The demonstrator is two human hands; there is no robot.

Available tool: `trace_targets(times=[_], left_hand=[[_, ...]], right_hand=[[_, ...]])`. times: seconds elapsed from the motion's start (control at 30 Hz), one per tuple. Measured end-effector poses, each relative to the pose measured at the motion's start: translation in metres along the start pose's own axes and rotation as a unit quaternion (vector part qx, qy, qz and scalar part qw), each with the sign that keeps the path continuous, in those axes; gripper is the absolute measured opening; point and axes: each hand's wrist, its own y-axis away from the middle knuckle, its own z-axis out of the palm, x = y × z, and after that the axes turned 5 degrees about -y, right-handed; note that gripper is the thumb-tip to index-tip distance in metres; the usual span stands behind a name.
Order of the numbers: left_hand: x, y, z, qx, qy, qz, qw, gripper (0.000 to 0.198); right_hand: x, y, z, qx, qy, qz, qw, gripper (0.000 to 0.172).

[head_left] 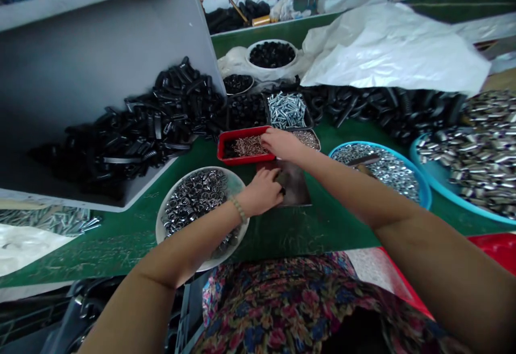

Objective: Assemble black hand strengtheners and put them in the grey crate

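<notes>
Right hand (282,143) reaches into red tray (226,152) of small copper-coloured pins (248,146) — fingers curled. Left hand (262,190) rests on dark metal plate (296,185), touching a small black part (283,190) — beside white bowl of steel rings (195,195).

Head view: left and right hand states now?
Left hand: curled shut on small black part.
Right hand: fingertips in red tray, grip unclear.

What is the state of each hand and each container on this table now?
Left hand: curled, black piece at fingertips, at dark plate.
Right hand: fingertips in red tray.
Red tray: partly filled with pins.
White bowl: full of metal rings.
Nearer blue basin: holds small metal parts.
</notes>
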Motion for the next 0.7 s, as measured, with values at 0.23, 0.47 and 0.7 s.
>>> trace_targets(times=[0.23, 0.47, 0.7], left_hand=[[-0.005, 0.002, 0.030, 0.023, -0.060, 0.030, 0.997, 0.048], [-0.006, 0.010, 0.025, 0.056, -0.011, -0.038, 0.998, 0.041], [-0.001, 0.002, 0.029, 0.049, 0.016, -0.120, 0.991, 0.062]], right_hand=[[0.007, -0.053, 0.026, -0.077, 0.096, -0.048, 0.991, 0.025], [0.010, -0.055, 0.026, -0.080, 0.087, -0.039, 0.992, 0.023], [0.015, -0.003, 0.012, 0.034, -0.144, 0.014, 0.989, 0.024]])
